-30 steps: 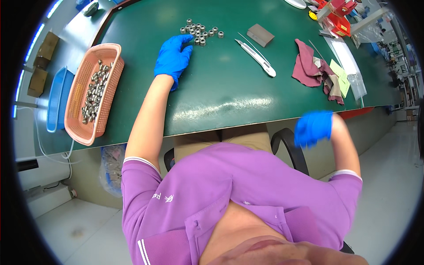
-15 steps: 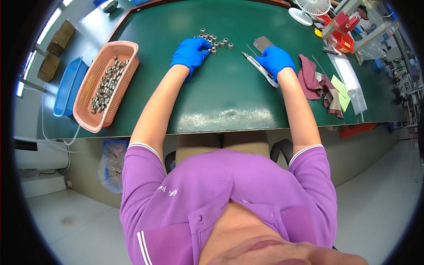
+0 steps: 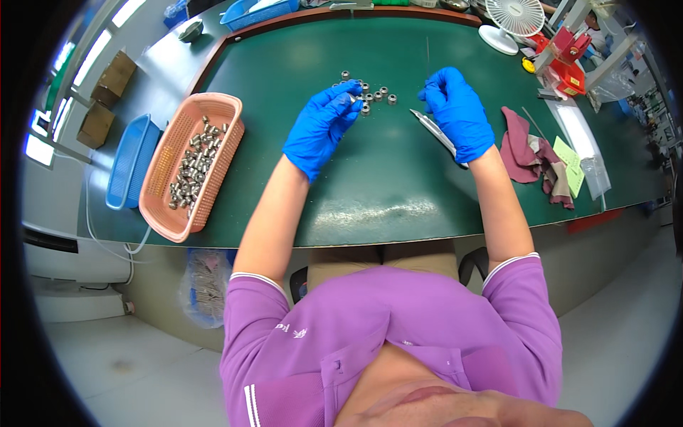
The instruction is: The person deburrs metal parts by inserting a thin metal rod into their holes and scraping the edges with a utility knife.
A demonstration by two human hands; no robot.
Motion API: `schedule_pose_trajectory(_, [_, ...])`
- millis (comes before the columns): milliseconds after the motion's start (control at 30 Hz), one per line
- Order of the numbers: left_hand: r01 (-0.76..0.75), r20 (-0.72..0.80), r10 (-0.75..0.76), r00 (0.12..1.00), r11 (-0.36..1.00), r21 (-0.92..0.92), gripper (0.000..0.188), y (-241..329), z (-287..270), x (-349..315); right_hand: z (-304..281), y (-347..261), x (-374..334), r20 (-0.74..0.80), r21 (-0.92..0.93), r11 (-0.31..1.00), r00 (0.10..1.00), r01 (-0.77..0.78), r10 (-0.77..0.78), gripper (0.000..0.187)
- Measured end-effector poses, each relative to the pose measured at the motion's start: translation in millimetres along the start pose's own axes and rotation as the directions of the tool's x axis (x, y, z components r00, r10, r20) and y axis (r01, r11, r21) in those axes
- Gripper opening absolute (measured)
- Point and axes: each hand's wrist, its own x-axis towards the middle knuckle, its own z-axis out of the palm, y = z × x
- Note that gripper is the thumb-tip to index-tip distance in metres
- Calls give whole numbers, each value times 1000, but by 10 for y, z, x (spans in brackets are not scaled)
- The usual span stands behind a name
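Note:
Both my hands wear blue gloves. My left hand [image 3: 321,132] is raised over the near side of the small metal sleeves [image 3: 366,97], its fingertips pinched on one shiny metal sleeve [image 3: 353,99]. To the right, my right hand [image 3: 462,117] is closed, and a thin needle-like rod [image 3: 427,48] points up and away from its fingers; the rod's lower end is hidden. A silver utility knife [image 3: 435,132] lies on the green table beside and partly under the right hand. The loose sleeves sit in a small cluster, partly covered by my left hand.
A pink basket [image 3: 231,142] with many metal sleeves stands at left, next to a blue basket [image 3: 135,160]. At right lie a maroon cloth [image 3: 519,146], green paper slips [image 3: 569,164] and a plastic-wrapped strip [image 3: 587,156]. A white fan [image 3: 514,18] stands at the far right.
My left hand has lifted a sleeve from the cluster. My right hand has closed and risen, with the thin rod now upright. The grey block is now out of sight. The whole view has shifted slightly.

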Motion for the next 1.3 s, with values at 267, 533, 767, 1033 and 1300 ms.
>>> schedule_pose_trajectory(267, [-5,-17,2,1000,982,-191,43,-2,-10,-28,595,202,-239,68,471,879,990,81,-127,21])
schedule_pose_trajectory(533, [56,76,-43,996,981,-183,43,-56,-27,-88,531,31,-294,169,303,945,969,122,-180,20])
schedule_pose_trajectory(767, [123,-9,-123,992,992,-27,48,-128,101,-112,424,-138,-396,-39,792,605,997,75,-73,16])
schedule_pose_trajectory(1033, [153,63,-150,987,987,-40,37,-198,87,-129,433,-104,-453,-80,546,705,866,452,-493,20])
schedule_pose_trajectory(1300, [154,63,-148,987,984,-88,32,-229,105,-158,403,-104,-451,-22,377,747,812,547,-583,27])
